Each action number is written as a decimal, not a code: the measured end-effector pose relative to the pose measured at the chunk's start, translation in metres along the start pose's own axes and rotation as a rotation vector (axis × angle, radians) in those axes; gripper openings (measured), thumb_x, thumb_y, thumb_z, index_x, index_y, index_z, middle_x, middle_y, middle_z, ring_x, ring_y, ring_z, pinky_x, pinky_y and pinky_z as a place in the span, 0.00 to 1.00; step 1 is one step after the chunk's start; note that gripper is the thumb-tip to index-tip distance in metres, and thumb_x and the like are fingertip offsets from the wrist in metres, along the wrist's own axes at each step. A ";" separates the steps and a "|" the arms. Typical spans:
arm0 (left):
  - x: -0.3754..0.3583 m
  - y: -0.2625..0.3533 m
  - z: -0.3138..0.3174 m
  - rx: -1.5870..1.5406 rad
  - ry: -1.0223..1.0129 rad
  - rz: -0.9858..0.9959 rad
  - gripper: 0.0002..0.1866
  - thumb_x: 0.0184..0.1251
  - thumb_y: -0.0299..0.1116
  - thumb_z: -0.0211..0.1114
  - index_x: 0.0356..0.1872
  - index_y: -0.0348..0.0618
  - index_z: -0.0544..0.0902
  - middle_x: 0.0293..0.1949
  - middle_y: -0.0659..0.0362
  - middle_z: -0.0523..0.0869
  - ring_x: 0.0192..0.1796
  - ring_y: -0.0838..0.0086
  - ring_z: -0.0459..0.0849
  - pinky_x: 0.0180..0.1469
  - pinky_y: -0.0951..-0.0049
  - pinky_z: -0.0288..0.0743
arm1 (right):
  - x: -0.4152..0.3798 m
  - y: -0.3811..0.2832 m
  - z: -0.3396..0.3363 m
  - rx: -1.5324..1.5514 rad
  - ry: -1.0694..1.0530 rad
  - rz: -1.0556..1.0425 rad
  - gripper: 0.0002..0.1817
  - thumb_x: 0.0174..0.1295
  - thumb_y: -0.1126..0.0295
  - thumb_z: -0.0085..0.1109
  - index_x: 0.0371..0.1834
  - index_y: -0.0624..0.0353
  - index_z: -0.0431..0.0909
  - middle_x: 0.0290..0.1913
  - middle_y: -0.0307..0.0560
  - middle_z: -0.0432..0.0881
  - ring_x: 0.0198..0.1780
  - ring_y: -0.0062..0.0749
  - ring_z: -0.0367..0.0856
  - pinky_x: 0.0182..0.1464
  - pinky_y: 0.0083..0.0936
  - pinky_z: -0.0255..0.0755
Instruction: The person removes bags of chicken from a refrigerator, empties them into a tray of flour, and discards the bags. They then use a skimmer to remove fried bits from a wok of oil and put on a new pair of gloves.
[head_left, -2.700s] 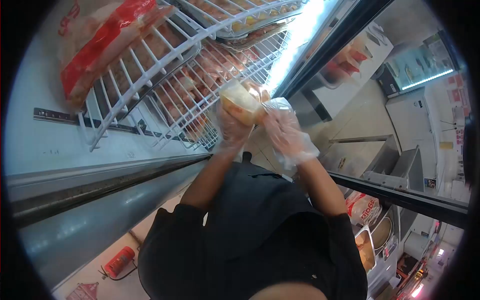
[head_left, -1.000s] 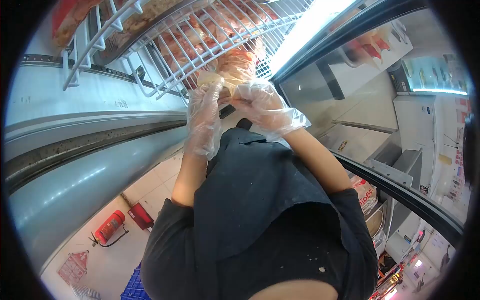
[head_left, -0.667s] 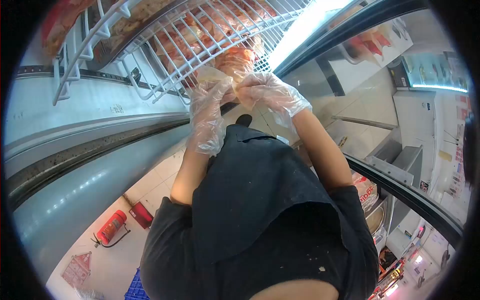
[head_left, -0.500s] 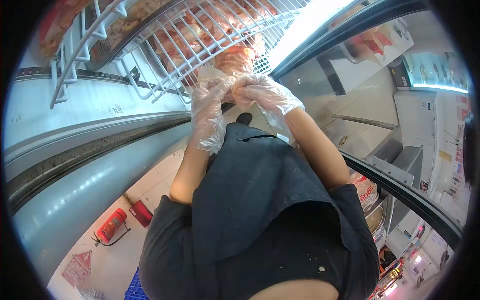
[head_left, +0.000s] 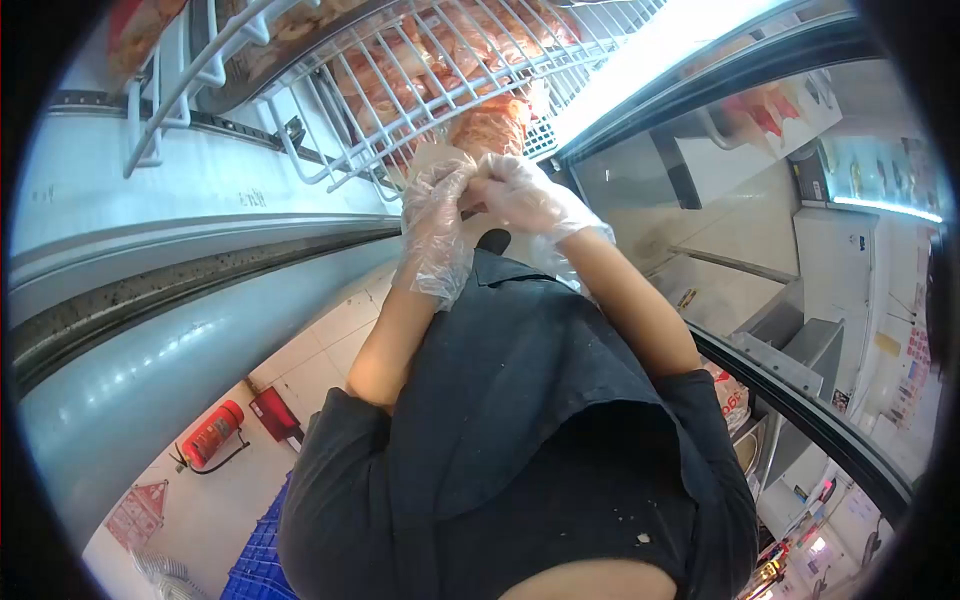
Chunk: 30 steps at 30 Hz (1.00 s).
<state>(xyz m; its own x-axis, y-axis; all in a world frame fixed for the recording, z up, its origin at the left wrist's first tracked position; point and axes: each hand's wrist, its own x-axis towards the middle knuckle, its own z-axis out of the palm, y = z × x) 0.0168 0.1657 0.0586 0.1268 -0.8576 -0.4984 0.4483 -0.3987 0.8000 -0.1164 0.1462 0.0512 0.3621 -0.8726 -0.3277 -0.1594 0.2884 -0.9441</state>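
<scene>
Both hands wear clear plastic gloves and meet at the front of a refrigerated case. My left hand (head_left: 438, 195) is closed, its fingers pinching whitish film at the near end of a plastic bag of meat (head_left: 488, 125). Pressed against it, my right hand (head_left: 515, 195) has its fingers curled round the same gathered end. The bag's reddish, raw-looking meat lies just beyond my fingertips, partly beneath the white wire rack (head_left: 440, 105). What exactly sits between the fingertips is mostly hidden by the gloves.
More packed meat (head_left: 400, 65) shows behind the rack's bars. A glass door with a dark frame (head_left: 800, 400) stands open at my right. The case's rounded front (head_left: 180, 350) runs along my left. A fire extinguisher (head_left: 212, 432) and a blue crate (head_left: 262, 545) are lower left.
The view has shifted slightly, so rack and meat appear a little farther right. My hands have drawn closer together at the bag's end, the right fingers curling in more.
</scene>
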 end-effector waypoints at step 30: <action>0.010 0.022 0.051 -0.146 -0.293 -0.025 0.33 0.76 0.58 0.36 0.59 0.35 0.71 0.49 0.51 0.81 0.52 0.66 0.81 0.54 0.66 0.77 | -0.021 -0.071 -0.041 0.025 -0.029 -0.166 0.10 0.65 0.63 0.59 0.35 0.59 0.77 0.31 0.33 0.75 0.35 0.16 0.70 0.41 0.18 0.65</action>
<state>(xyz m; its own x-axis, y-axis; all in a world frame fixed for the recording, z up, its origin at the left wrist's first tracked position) -0.0172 0.1323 0.0879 -0.1363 -0.9134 -0.3835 0.5727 -0.3886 0.7218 -0.1501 0.1285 0.1263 0.4079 -0.8974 -0.1681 -0.0722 0.1518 -0.9858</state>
